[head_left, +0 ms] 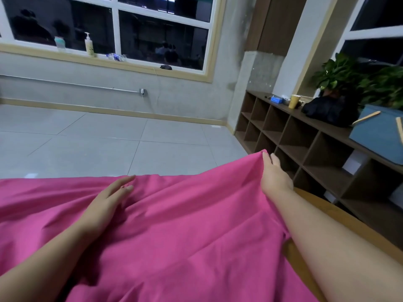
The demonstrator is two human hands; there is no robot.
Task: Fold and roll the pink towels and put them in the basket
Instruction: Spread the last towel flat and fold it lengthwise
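The pink towel [185, 232] is lying spread and wrinkled across the wooden table [309, 264], covering most of its top and leaving only the table's right edge bare. The left hand [109, 199] is resting flat on the towel near its far edge, fingers straight and slightly spread, pressing the cloth down. The right hand [274, 175] is pinching the towel's far right corner and lifting it into a peak clear of the table. Judged from this layout, the step in hand is the spreading or first fold: no fold line is showing yet and no rolling is under way. The next move is likely calling for the raised corner to be carried across the towel toward the left hand's side, with that hand anchoring the cloth so the edges meet evenly; the creases between the two hands are needing smoothing first. A blue fabric basket [379, 134] with wooden handles is sitting on the cubby shelf [305, 144] to the right of the table, well apart from the towel.
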